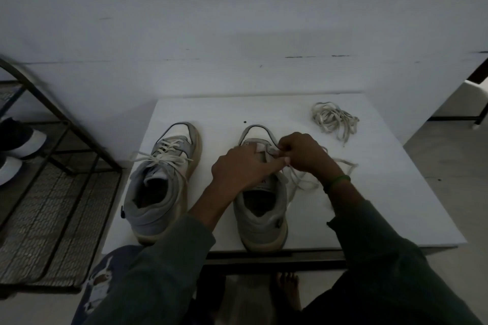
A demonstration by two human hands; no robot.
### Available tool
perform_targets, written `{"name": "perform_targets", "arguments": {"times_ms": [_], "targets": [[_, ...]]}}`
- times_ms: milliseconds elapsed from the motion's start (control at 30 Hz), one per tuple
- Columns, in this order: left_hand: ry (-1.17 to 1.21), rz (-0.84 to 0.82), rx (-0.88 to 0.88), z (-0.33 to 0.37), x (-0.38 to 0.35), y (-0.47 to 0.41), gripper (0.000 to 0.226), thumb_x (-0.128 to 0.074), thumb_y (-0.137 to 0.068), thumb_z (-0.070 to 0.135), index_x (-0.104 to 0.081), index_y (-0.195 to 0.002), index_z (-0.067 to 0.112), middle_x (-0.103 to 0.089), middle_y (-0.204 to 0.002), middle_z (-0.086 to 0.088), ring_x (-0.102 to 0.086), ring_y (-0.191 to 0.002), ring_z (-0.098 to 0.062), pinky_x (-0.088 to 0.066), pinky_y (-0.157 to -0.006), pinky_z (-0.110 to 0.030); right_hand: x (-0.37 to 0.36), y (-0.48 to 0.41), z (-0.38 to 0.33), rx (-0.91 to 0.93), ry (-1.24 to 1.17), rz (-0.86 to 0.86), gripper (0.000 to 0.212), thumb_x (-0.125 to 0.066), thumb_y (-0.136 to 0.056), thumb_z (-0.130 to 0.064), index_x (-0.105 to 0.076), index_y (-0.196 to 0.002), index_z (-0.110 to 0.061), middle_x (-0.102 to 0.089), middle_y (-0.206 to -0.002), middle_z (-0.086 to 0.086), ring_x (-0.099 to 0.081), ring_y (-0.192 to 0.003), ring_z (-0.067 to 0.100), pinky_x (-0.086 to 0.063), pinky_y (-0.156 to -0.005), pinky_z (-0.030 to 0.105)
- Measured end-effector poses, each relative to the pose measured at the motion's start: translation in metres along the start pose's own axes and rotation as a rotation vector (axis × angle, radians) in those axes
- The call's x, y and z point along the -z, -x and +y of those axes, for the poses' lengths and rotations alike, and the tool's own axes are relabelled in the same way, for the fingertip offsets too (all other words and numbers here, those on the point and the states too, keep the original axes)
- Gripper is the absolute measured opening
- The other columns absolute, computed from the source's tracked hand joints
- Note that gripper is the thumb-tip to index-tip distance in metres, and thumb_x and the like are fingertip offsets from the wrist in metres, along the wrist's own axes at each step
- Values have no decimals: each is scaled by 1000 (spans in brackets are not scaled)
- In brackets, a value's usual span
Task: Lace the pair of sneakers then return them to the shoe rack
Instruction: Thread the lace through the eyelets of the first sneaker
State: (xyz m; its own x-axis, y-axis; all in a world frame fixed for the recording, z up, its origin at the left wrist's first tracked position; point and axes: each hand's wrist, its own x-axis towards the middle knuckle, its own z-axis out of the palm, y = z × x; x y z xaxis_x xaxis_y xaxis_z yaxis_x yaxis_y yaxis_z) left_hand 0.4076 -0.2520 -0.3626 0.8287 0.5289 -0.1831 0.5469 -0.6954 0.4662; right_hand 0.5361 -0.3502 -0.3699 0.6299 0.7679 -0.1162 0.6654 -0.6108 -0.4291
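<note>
On the white worktop (369, 206) two grey sneakers stand toes far. The laced sneaker (163, 185) is on the left. Over the right sneaker (261, 216), the left hand (241, 166) and right hand (303, 155) pinch its lace (301, 182), hiding the eyelets. A loose lace bundle (334, 119) lies far right. The shoe rack (66, 145) stands left, holding dark shoes (18, 140).

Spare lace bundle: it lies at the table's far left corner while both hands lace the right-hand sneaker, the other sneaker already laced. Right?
Not quite. The head view shows the spare lace bundle at the table's far right corner, not left. The rest holds: left hand and right hand lace the right-hand sneaker, the other sneaker already laced.
</note>
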Motion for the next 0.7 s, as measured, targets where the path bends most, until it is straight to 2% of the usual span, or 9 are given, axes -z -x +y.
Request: {"name": "perform_targets", "arguments": {"times_ms": [33, 167, 233, 300, 367, 467, 500, 567, 700], "targets": [[-2, -6, 9, -2, 0, -2, 77, -50, -69, 82, -53, -125, 30, -61, -122, -3, -57, -106, -24, -41, -78, -31, 3, 0, -2, -4, -208, 14, 25, -62, -83, -7, -56, -63, -19, -59, -71, 0, -55, -73, 15, -37, -69, 24], [-13, 16, 31, -7, -2, -5, 73, -55, -66, 75, -52, -122, 29, -62, -117, -3, -57, -102, -25, -42, -77, -31, 44, 20, 5, 88, -1698, 13, 21, -45, -83, -9, -60, -69, -13, -67, -76, 4, -66, -70, 19, -55, -72, 33], [-14, 33, 37, -7, -4, -5, 72, -55, -65, 74, -53, -121, 29, -62, -115, -4, -58, -101, -26, -44, -78, -32, 70, 32, 18, 143, -1861, 83, 16, -46, -80, -17, -54, -66, -13, -54, -57, 1, -48, -41, 12, -49, -53, 25], [-16, 25, 39, -7, -4, -5, 71, -55, -66, 73, -53, -121, 29, -62, -114, -4, -58, -101, -26, -45, -78, -33, 74, 32, 31, -37, -1526, 199, 15, -50, -81, -17, -50, -66, -12, -47, -48, 0, -33, -33, 11, -33, -42, 19], [-15, 17, 43, -6, -3, -4, 72, -54, -65, 74, -53, -120, 29, -62, -113, -4, -58, -100, -26, -45, -78, -32, 60, 25, 43, -337, -921, 193, 19, -52, -81, -11, -54, -63, -6, -53, -51, 5, -44, -38, 18, -35, -45, 22], [-21, 16, 37, -5, -3, -5, 75, -51, -63, 76, -53, -121, 29, -62, -113, -4, -58, -99, -26, -44, -76, -32, 27, 19, 51, -517, 30, -52, 32, -55, -87, -33, -61, -103, -6, -63, -102, 13, -62, -96, 29, -48, -81, 36], [-26, 15, 33, -4, -3, -6, 77, -50, -63, 76, -52, -122, 28, -62, -114, -4, -58, -99, -25, -45, -77, -32, 16, 18, 50, -465, 176, -93, 47, -55, -87, -44, -53, -124, -16, -53, -125, 13, -50, -117, 32, -41, -96, 44], [-34, 16, 24, -4, -2, -6, 76, -52, -67, 75, -50, -126, 27, -61, -117, -4, -58, -101, -26, -45, -79, -32, -2, 15, 42, -274, 204, -156, 62, -60, -82, -52, -40, -138, -32, -36, -143, 10, -34, -132, 34, -31, -106, 51], [-52, 26, 18, -5, 0, -4, 69, -56, -75, 68, -48, -130, 27, -59, -124, -5, -56, -108, -26, -42, -80, -32, -17, 11, 55, -217, 299, -243, 30, -57, -80, -24, -61, -109, -18, -51, -123, 12, -50, -113, 33, -46, -96, 47]]}}
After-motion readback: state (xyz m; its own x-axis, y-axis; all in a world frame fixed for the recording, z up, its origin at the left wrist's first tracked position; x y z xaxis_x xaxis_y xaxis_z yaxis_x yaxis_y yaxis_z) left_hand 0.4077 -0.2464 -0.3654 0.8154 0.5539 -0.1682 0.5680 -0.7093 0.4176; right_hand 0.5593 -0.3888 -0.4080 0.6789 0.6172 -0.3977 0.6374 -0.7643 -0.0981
